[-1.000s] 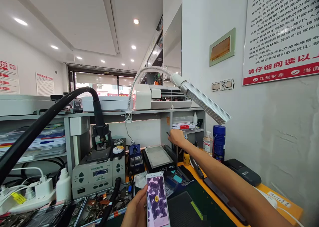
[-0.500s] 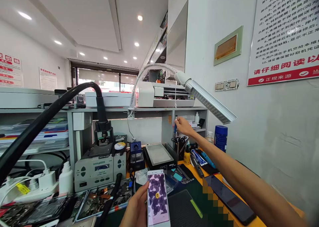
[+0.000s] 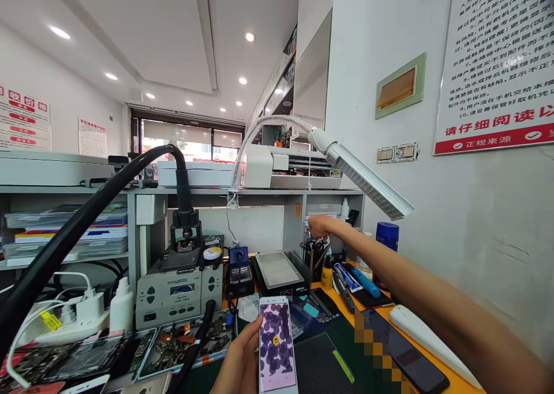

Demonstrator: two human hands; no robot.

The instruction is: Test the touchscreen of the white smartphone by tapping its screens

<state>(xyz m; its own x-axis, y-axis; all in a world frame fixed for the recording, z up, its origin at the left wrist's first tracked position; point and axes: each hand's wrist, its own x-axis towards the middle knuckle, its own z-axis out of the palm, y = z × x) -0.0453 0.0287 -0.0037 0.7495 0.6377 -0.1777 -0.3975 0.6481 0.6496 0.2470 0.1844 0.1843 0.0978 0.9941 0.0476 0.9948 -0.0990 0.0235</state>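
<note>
My left hand (image 3: 240, 356) is closed around the edge of a white smartphone (image 3: 277, 345), held upright with its lit screen facing me and a purple pattern on it. Stretched out to the back right, my right hand (image 3: 320, 226) is over a dark tool holder (image 3: 315, 258) filled with thin tools. Its fingers are curled and point down at the tool tops; whatever they grip is hidden. A small yellow bottle (image 3: 327, 274) stands right beside the holder.
A hot-air station (image 3: 171, 296) stands left, with a tray of circuit boards (image 3: 173, 348) before it. A heating plate (image 3: 279, 273) lies at the back. To the right are a dark phone (image 3: 400, 348), a blue-lidded jar (image 3: 386, 241) and a low lamp (image 3: 372, 180).
My right hand has lowered towards the tool holder; the blue-handled tool it held up no longer shows. My left hand still holds the smartphone. The view has shifted slightly left.
</note>
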